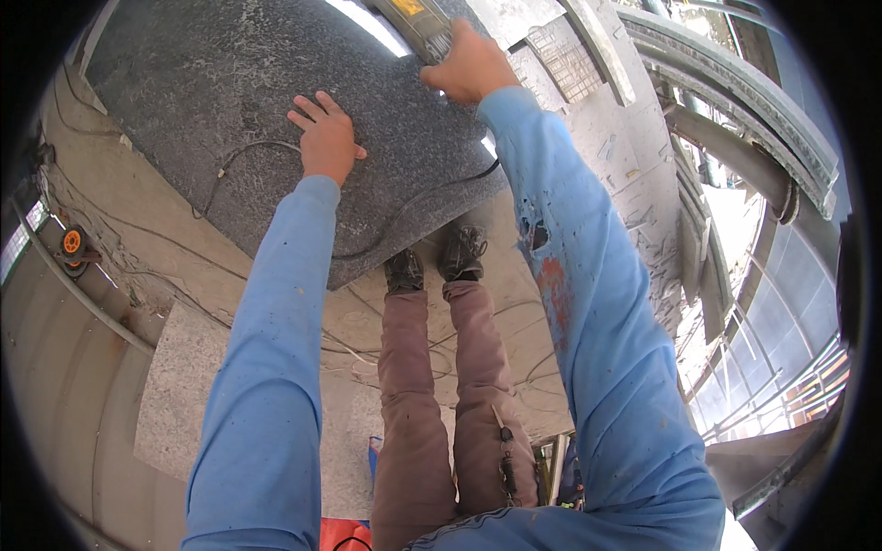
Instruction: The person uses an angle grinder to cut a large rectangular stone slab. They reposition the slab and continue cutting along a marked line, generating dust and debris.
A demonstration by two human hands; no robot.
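My left hand lies on a dark grey speckled stone slab, its fingers spread and nothing held. Farther off to the right, my right hand is closed at the near end of a long grey object with a yellow label. The upper frame edge cuts this object off, so its kind does not show. A thin black cable curves across the slab, passing beside and behind my left hand. Bright light reflects off the slab next to the grey object.
Pale stone pieces and a grid-patterned tile lie right of the slab. Metal channels and a thick pipe run along the right. Cables cross the dusty floor around my shoes. An orange-hubbed wheel stands at the left.
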